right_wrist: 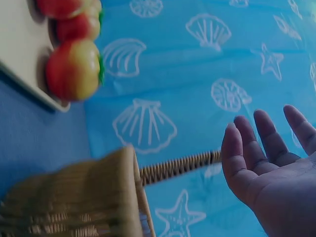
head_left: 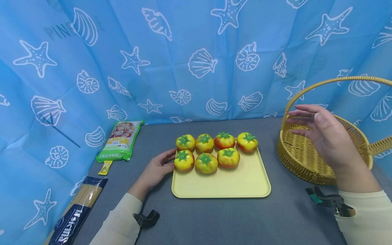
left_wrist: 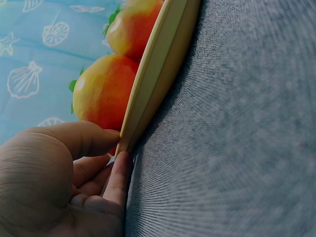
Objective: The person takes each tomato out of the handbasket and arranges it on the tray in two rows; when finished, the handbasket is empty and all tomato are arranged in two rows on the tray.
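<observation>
A pale yellow tray (head_left: 220, 187) lies on the grey cloth with several yellow-red tomatoes (head_left: 206, 163) in two rows toward its back. My left hand (head_left: 157, 170) is at the tray's left edge; in the left wrist view its thumb and a finger (left_wrist: 118, 173) pinch the rim near a tomato (left_wrist: 106, 91). Over the wicker basket (head_left: 297, 163) on the right, my right hand (head_left: 324, 132) is raised with nothing in it. Its fingers (right_wrist: 269, 133) are spread and slightly bent in the right wrist view, near the basket's tall handle (right_wrist: 182, 168).
On the left lie a green-and-white food bag (head_left: 120, 141), a small yellow packet (head_left: 105, 167) and a dark blue pasta pack (head_left: 76, 214). A blue curtain (head_left: 196, 85) with shell prints hangs behind the table. The basket's hoop handle (head_left: 288, 109) rises high, and a second handle (head_left: 381, 146) sticks out right.
</observation>
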